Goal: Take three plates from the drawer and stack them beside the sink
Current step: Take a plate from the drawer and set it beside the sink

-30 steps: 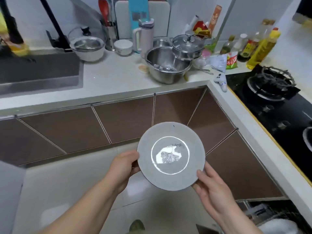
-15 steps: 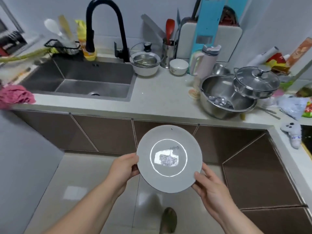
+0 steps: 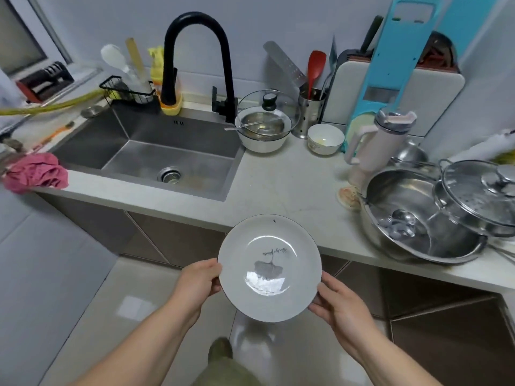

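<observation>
item: plate, white, dark rim, leaf print in the well; held level in front of the counter edge, not yet over it, far rim overlapping the edge in our view.
left hand: closed on the plate's left rim, thumb on top.
right hand: closed on the near right rim, fingers under.
no plates on the counter that we can see; we judge this the first of three.
open room: bare counter between sink and steel basin, wide enough for a stack.
risks: far rim could knock the counter edge if we carry it in too low; set too far left, it could tip over the sink lip; too far right, it could strike the basin or the small saucer; a glazed rim may slip from a light pinch.
</observation>
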